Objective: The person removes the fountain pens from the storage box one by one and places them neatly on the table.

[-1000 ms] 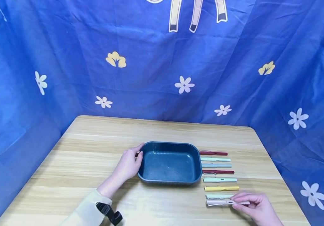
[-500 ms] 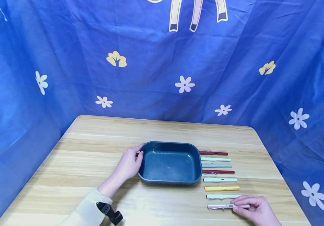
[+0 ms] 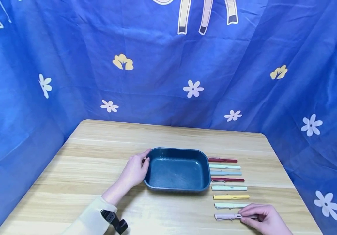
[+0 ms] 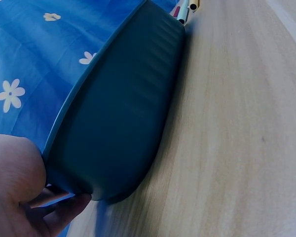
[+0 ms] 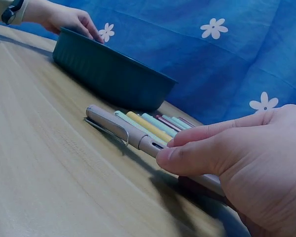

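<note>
My left hand (image 3: 136, 168) grips the left end of a dark teal rectangular bin (image 3: 176, 189) on the wooden table. In the left wrist view, its fingers (image 4: 69, 212) sit under the rim of the bin's near corner. My right hand (image 3: 264, 218) pinches a pale lilac capped pen (image 3: 226, 216) by its barrel, between thumb and fingers. The right wrist view shows the pen's cap (image 5: 108, 123) with a wire clip pointing left, and a shadow beneath the barrel. Directly behind it lies a pale green pen (image 3: 230, 205), its right end hidden by my hand.
Several pens lie in a column right of the bin: a yellow pen (image 3: 231, 197), mint pens such as this mint pen (image 3: 229, 188), a light blue pen (image 3: 226, 173) and two maroon pens, the farther maroon pen (image 3: 223, 160) at the back. A blue patterned curtain (image 3: 156, 65) surrounds the table.
The lilac pen in my right hand has come toward the near side, widening the gap to the pale green pen. My left hand and the bin have stayed in place.
</note>
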Available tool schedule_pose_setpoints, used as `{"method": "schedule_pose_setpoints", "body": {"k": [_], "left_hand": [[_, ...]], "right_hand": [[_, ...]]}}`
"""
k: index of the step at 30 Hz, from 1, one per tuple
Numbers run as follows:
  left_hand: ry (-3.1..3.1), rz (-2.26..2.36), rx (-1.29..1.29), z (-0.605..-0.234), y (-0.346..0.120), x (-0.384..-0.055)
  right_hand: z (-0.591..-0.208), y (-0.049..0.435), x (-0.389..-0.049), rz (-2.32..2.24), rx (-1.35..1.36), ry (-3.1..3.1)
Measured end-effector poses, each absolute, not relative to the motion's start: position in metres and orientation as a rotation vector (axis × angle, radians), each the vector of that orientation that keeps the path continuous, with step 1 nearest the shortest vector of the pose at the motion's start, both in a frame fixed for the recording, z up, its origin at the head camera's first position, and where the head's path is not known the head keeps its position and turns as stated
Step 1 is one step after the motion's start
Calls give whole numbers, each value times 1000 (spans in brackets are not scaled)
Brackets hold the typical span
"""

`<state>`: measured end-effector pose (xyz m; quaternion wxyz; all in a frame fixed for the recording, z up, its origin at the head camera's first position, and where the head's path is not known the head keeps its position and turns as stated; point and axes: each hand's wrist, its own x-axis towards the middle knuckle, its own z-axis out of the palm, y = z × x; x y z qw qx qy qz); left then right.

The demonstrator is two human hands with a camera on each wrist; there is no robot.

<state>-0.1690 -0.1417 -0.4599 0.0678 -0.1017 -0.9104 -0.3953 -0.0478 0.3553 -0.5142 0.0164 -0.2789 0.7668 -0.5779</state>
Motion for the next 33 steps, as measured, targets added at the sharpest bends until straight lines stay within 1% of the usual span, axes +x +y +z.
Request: {"method": "schedule_pose_setpoints", "body": {"k": [22,26,30,33], "left_hand": [[-2749,-1196,-302,-459,-142,-170],[-2740,-1223,-309,-460,-145,-170],[-2737,-1272,-317,-459,-148,-172],[-2739,-1302,-316,-457,-150,-172]], "right_hand": [[-516,352,-50,-1777,-928,2450],[-511,351,-51,-1743,-871,2481],[-500,348,-51,-1711,-753,2517],[-492,346,-55,-1727,-743,2538]]}}
